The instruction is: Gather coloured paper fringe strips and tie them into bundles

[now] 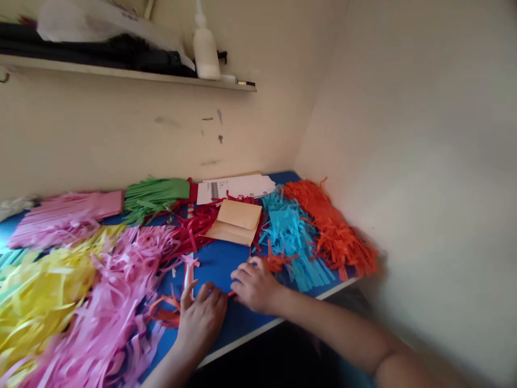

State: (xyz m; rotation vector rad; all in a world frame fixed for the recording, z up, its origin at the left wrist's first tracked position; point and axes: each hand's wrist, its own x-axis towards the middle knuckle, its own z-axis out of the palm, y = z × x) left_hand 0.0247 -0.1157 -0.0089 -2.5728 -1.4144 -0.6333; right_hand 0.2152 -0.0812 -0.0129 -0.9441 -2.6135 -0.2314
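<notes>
Near the front edge of the blue table (214,258), my left hand (203,314) and my right hand (256,285) are close together with fingers curled. A thin, twisted orange-red paper strip (231,294) runs between them, pinched at both ends. Loose orange fringe (166,311) sticks out left of my left hand, and more orange fringe (278,263) lies beside my right hand. Behind them, a folded tan paper piece (239,215) rests on red fringed paper (197,229).
Pink (125,285), yellow (52,285) and green fringed paper (157,195) cover the left side. Blue (293,237) and orange fringe piles (335,229) lie at the right. White papers (236,187) sit at the back. Above, a wall shelf (121,71) holds a white bottle (207,54).
</notes>
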